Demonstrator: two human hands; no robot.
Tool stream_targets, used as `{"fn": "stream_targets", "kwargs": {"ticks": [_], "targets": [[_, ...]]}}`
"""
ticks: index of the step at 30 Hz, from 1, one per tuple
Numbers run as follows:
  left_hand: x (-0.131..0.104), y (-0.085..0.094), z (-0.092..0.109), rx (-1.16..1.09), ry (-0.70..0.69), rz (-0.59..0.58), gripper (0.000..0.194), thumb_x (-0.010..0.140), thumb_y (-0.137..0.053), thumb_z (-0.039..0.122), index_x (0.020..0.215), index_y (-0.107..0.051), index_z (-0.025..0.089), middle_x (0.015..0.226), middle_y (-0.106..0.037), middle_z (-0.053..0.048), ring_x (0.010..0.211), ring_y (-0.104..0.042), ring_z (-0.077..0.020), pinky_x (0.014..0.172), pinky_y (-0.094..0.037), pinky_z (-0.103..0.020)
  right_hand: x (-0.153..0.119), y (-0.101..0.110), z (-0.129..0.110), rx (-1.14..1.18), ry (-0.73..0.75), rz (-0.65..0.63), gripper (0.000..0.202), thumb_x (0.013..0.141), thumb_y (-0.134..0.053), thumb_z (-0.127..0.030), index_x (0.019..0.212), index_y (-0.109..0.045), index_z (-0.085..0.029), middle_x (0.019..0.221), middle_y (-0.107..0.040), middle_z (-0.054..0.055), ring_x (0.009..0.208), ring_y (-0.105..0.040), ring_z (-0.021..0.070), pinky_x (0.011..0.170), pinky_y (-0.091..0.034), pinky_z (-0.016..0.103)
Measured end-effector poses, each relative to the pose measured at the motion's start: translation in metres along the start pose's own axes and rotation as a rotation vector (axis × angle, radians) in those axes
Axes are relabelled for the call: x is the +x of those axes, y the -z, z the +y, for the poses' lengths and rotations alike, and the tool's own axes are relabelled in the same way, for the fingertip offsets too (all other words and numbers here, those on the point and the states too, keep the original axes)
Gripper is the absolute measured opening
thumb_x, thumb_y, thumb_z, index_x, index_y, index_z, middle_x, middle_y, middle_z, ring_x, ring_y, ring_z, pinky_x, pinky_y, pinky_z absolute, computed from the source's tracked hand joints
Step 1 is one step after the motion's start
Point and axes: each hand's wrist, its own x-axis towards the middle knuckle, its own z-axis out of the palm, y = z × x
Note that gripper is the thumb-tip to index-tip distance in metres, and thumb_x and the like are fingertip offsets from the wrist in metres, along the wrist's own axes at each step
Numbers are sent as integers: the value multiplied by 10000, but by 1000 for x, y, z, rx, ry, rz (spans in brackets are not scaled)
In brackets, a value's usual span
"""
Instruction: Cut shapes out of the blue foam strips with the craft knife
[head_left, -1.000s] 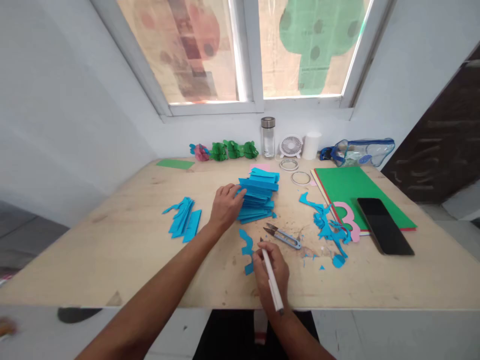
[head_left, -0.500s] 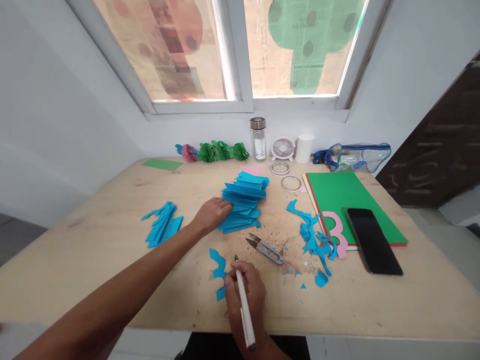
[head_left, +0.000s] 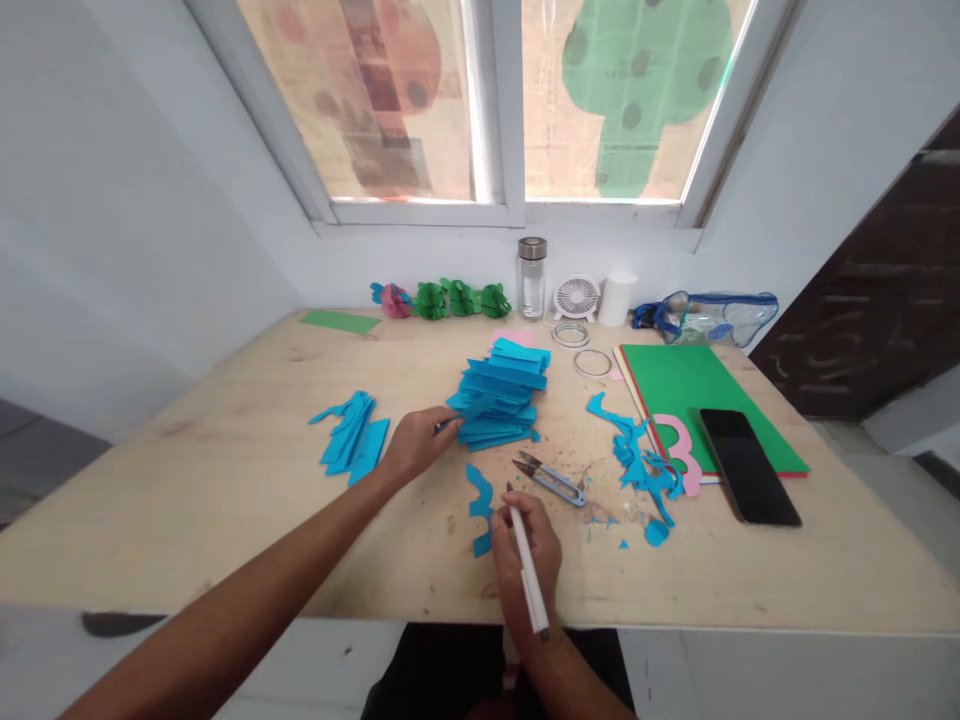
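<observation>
Your left hand (head_left: 420, 442) pinches a blue strip (head_left: 469, 411) at the pile's (head_left: 501, 385) left edge, apparently picking it out; your right hand (head_left: 545, 548) grips a pen (head_left: 531, 575) beside the wavy cutout (head_left: 482, 495); freeing the strip calls for lightness.

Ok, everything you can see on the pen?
The white pen has a slim, plastic-looking barrel with a white side clip, a dark tip and a dark rear end. It lies slanted in the right hand, fingers around its front, rear end over the wrist. The tip points away from the person, just right of the wavy blue paper cutout. Tip contact: can't tell.
</observation>
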Motion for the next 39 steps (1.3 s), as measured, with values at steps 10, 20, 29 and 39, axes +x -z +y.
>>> {"fn": "stream_targets", "kwargs": {"ticks": [10,20,29,39], "targets": [[-88,-4,44,-797,487,16,456,619,-803,525,857,-691,153,734,-739,-79,660,-677,-212,647,-530,-307,4,-6,-16,128,-152,114,312,769,-701,-409,976,-661,-179,709,-640,-8,617,-599,148,579,-488,254],[-127,-20,80,-1304,638,132,340,644,-816,380,853,-682,147,821,-760,-74,769,-722,-204,721,-565,-288,-6,-25,-22,116,-139,111,346,753,-703,-418,991,-641,-173,690,-647,-18,619,-609,149,614,-500,273],[-135,-16,87,-1498,665,228,337,626,-853,321,875,-694,159,889,-755,-64,877,-713,-199,789,-566,-286,-12,-34,-20,29,-70,73,350,780,-681,-418,1029,-638,-176,738,-667,-8,640,-624,153,620,-512,273],[-122,-21,82,-1559,703,263,381,600,-876,342,879,-701,150,864,-749,-52,860,-709,-185,822,-545,-276,-3,-42,-14,-160,28,83,308,810,-646,-397,1023,-653,-174,774,-658,1,688,-628,156,665,-510,276]]}}
